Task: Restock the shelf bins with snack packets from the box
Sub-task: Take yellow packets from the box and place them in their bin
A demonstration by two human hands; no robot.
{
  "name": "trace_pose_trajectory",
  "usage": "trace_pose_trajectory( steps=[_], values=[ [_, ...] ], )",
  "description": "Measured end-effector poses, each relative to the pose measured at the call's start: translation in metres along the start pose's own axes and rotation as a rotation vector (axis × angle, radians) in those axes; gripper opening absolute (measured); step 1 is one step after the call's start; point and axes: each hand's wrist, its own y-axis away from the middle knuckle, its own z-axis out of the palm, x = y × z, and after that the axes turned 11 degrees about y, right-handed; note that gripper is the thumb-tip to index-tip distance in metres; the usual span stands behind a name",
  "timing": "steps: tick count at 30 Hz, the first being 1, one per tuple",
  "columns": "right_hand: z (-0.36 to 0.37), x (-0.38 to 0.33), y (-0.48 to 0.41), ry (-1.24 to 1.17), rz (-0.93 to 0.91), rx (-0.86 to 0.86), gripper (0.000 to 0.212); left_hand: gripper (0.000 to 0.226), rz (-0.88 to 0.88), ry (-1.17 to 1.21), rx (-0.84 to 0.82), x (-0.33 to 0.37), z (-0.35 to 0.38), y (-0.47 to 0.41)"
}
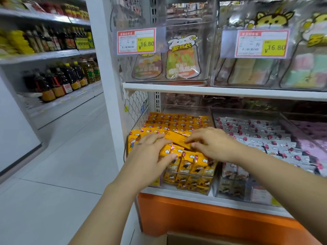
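A clear shelf bin (203,189) on the lower shelf is packed with rows of yellow snack packets (177,121). My left hand (150,154) lies over the front packets, its fingers and thumb curled round a yellow packet (167,151). My right hand (210,144) reaches in from the right and pinches a tilted yellow packet (177,137) with its fingertips. A corner of the cardboard box (194,239) shows at the bottom edge.
To the right sit a bin of white packets (256,135) and a bin of pink ones (311,138). Above, clear bins hold candy bags (182,59) behind price tags (136,41). Oil bottles (58,80) line the shelves across the tiled aisle (62,156).
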Motion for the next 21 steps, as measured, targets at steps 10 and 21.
trace_pose_trajectory(
  steps=[10, 21],
  values=[
    [0.002, 0.019, -0.039, -0.190, 0.073, 0.078, 0.026, 0.050, -0.088, -0.061, -0.182, 0.003, 0.000, -0.043],
    [-0.018, 0.019, 0.009, -0.334, -0.083, -0.210, 0.050, 0.041, -0.082, -0.095, -0.365, -0.002, 0.009, -0.058]
  ],
)
